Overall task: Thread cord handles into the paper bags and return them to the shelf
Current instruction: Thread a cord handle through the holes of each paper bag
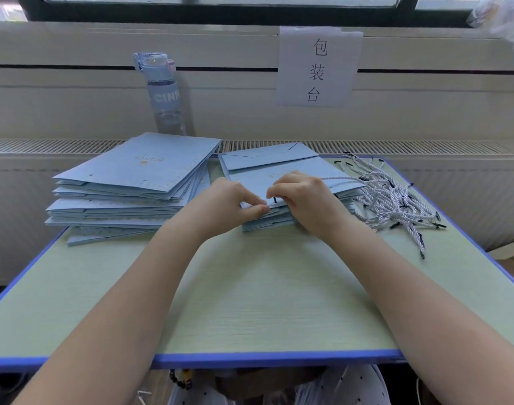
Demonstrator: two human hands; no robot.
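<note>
Paper bag [250,185] in left hand [220,206]; right hand [302,197] perhaps pinching cord [340,179].

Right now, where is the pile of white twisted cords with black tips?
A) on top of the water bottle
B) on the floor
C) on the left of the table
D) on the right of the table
D: the pile of white twisted cords with black tips lies on the pale green table, right of the nearer stack of light blue paper bags.
</note>
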